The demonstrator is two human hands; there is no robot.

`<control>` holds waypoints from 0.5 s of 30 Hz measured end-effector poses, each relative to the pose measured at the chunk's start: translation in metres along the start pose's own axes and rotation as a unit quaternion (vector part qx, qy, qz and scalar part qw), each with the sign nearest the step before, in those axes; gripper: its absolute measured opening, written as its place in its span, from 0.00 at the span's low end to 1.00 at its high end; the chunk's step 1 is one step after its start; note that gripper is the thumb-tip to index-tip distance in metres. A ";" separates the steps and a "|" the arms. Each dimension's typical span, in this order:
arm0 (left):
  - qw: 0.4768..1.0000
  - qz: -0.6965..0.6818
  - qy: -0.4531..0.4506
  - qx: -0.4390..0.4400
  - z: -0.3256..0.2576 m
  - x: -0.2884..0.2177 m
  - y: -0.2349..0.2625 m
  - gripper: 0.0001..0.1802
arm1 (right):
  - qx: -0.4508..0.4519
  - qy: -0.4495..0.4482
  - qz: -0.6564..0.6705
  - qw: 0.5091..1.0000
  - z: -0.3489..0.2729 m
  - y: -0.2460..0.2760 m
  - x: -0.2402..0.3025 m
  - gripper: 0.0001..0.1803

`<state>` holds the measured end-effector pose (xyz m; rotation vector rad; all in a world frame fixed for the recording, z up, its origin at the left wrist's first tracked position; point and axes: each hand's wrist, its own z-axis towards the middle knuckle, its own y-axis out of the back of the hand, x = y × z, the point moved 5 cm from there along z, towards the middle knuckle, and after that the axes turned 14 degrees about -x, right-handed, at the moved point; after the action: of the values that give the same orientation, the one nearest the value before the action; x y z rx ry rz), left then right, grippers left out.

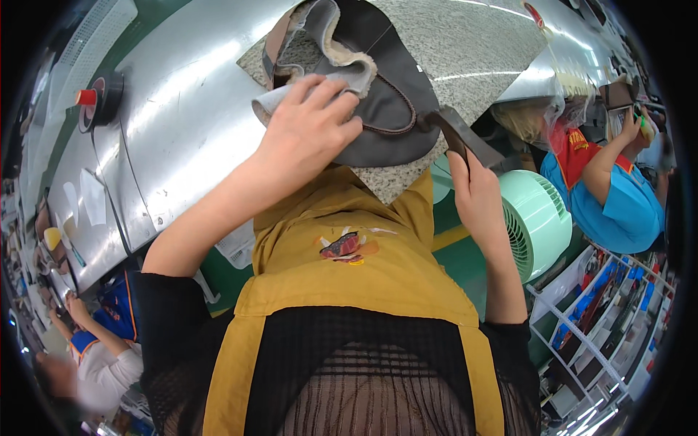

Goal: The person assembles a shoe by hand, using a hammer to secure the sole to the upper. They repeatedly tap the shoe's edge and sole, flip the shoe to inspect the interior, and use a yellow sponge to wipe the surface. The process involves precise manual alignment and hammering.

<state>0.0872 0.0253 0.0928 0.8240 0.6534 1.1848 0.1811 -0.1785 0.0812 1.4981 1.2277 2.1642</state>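
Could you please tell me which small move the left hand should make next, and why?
Perhaps the left hand should smooth the fleecy lining: its edge is wavy and curled, and that hand rests on it, while the right hand is occupied holding a dark strap-like piece.

Behind the left hand ended the black sleeve of a partly sheer top; a mustard apron with broad straps bore a dark-red motif.
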 end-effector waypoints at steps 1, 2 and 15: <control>1.000 0.005 0.000 -0.004 0.000 0.004 0.001 0.13 | 0.007 -0.003 -0.008 1.000 -0.005 0.000 0.002 0.13; 1.000 0.009 0.000 -0.008 0.001 0.008 0.001 0.12 | 0.013 -0.006 -0.017 1.000 -0.009 0.000 0.004 0.14; 0.999 -0.015 0.001 0.046 -0.009 0.004 -0.012 0.11 | 0.055 -0.023 0.015 0.998 -0.021 0.000 0.006 0.14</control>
<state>0.0871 0.0297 0.0778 0.8872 0.7236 1.1364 0.1607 -0.1858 0.0827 1.6101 1.3371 2.1001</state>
